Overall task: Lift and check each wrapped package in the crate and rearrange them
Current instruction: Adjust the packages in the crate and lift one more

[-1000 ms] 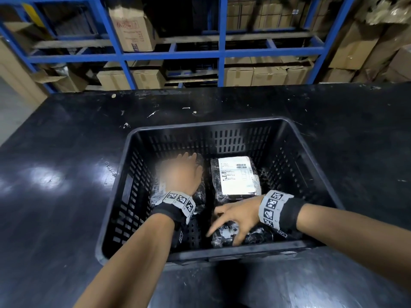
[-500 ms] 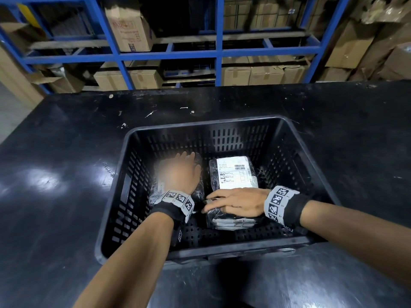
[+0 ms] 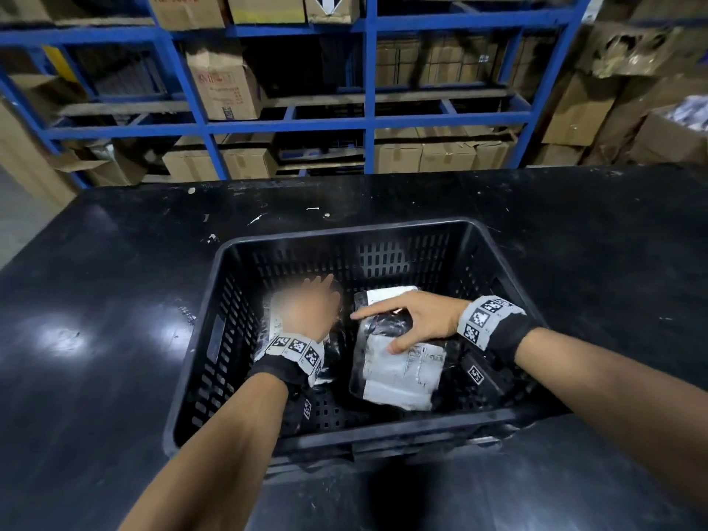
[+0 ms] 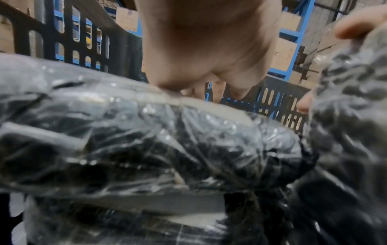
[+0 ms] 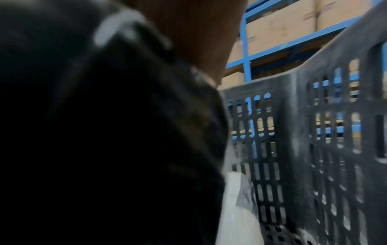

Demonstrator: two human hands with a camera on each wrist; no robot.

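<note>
A black slotted crate [image 3: 344,233] stands on a black table. Inside on the left lies a plastic-wrapped dark package [image 3: 272,327], and my left hand [image 3: 306,312] rests flat on top of it, fingers pointing to the far wall. My right hand [image 3: 417,320] grips a second wrapped package [image 3: 398,377], thumb on its white label, and holds it tilted above the crate floor. Behind it another labelled package [image 3: 387,293] shows partly. The left wrist view has the left package [image 4: 146,149] under my palm [image 4: 199,49]. In the right wrist view the held package [image 5: 104,132] fills the left side.
The crate walls [image 5: 314,132] close in on all sides. The black table [image 3: 115,300] spreads wide to the left and right of the crate. Blue shelving [image 3: 367,120] with cardboard boxes stands beyond the table's far edge.
My right hand took hold of the front right package, raised it and turned it, so its white label now faces up. My left hand stayed on the left package.
</note>
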